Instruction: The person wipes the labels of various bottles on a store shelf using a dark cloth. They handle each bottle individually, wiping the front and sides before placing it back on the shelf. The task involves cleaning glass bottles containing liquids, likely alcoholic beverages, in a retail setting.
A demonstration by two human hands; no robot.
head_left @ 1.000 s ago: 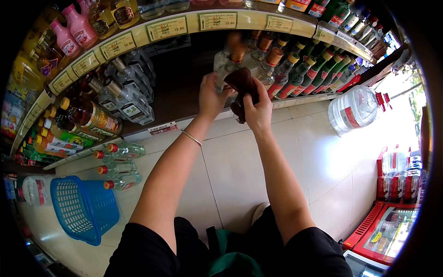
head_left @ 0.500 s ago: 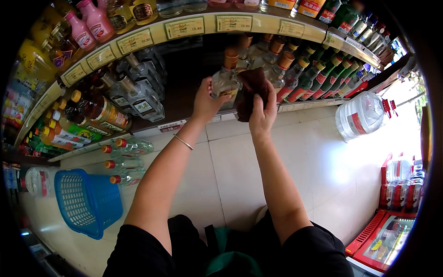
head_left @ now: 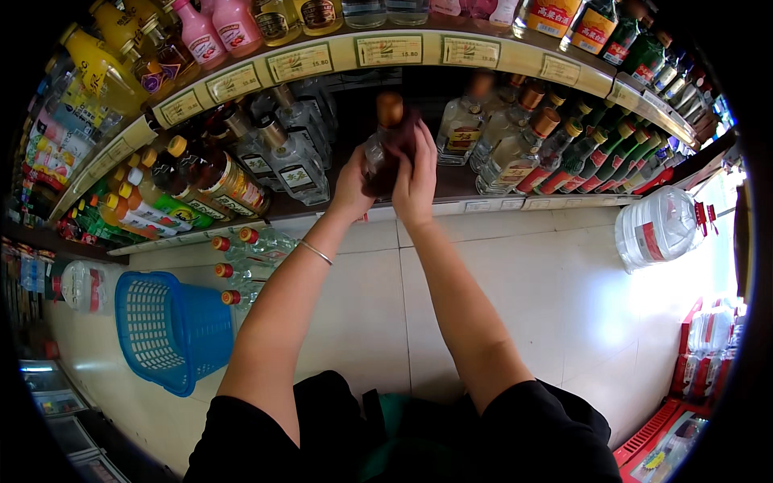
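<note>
Both my hands are at a clear glass bottle [head_left: 374, 150] with a copper-coloured cap, upright in front of the lower shelf. My left hand [head_left: 353, 183] is wrapped round its left side. A dark maroon cloth [head_left: 400, 143] lies against the bottle's right side, pressed there by my right hand [head_left: 416, 173]. The cloth hides much of the bottle's body. To the right on the shelf stand similar clear bottles [head_left: 461, 133] with copper-coloured caps. Clear square bottles [head_left: 299, 169] stand to the left.
A blue plastic basket [head_left: 173, 322] sits on the floor at left, with several clear bottles [head_left: 256, 253] beside it. Overhead, the upper shelf edge [head_left: 354, 55] carries price tags. Green bottles [head_left: 596, 157] and a large water jug [head_left: 654, 231] are to the right.
The bottle and cloth have come together, with the cloth now wrapped against the bottle. My right hand has moved left toward my left hand. The view has shifted slightly left.
</note>
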